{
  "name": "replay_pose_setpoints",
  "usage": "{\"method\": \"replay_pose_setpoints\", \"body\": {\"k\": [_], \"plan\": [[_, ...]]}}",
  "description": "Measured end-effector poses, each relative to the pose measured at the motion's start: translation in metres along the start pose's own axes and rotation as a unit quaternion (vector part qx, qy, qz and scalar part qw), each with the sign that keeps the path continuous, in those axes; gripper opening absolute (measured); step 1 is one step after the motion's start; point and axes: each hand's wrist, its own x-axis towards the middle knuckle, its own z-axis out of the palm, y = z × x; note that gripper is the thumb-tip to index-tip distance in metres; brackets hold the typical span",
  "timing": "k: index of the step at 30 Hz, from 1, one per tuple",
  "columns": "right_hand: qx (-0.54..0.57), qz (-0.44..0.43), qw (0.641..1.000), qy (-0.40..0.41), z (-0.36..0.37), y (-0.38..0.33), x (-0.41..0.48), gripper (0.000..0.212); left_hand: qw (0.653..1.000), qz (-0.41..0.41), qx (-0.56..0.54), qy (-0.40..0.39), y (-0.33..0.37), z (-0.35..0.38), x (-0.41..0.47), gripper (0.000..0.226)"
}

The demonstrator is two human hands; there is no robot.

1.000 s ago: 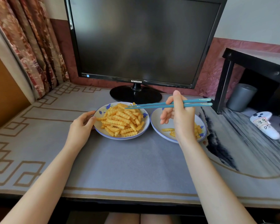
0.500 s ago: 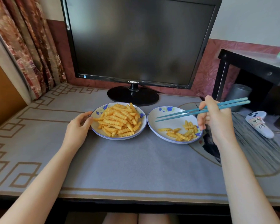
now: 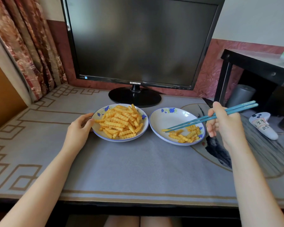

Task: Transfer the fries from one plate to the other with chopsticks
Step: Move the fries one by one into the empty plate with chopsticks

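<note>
Two white plates with blue flowers stand side by side on the grey mat. The left plate (image 3: 103,134) is heaped with crinkle-cut fries (image 3: 120,122). The right plate (image 3: 161,118) holds a small scatter of fries (image 3: 184,135) along its near right side. My right hand (image 3: 223,126) grips a pair of blue chopsticks (image 3: 208,117) to the right of that plate. Their tips reach down to a single fry (image 3: 165,130) on the plate's left part. My left hand (image 3: 79,128) holds the left plate's rim with curled fingers.
A black Samsung monitor (image 3: 138,41) on a round stand (image 3: 134,96) sits just behind the plates. At right are a black side table (image 3: 256,66), a grey cylinder (image 3: 241,95) under it and a white controller (image 3: 264,125). A curtain (image 3: 28,46) hangs at left.
My right hand moved from over the left plate to the right of the right plate. The chopstick tips then dropped onto the right plate beside a fry. The left hand stayed on the rim.
</note>
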Motion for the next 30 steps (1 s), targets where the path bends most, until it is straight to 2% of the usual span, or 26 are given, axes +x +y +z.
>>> {"method": "replay_pose_setpoints", "body": {"k": [7, 11, 23, 30], "plan": [[0.074, 0.001, 0.995, 0.072, 0.013, 0.000, -0.009, 0.034, 1.000, 0.000, -0.003, 0.000, -0.001, 0.000, 0.000, 0.026], [0.143, -0.007, 0.987, 0.078, 0.032, -0.010, -0.013, 0.033, 1.000, -0.002, -0.007, -0.004, -0.002, -0.001, 0.001, 0.025], [0.175, -0.003, 0.985, 0.004, 0.111, -0.016, -0.021, 0.037, 1.000, -0.002, 0.004, -0.005, -0.001, -0.001, 0.000, 0.027], [0.151, -0.009, 0.988, -0.038, 0.115, -0.009, -0.024, 0.037, 1.000, 0.004, -0.007, 0.000, 0.002, 0.000, -0.001, 0.027]]}}
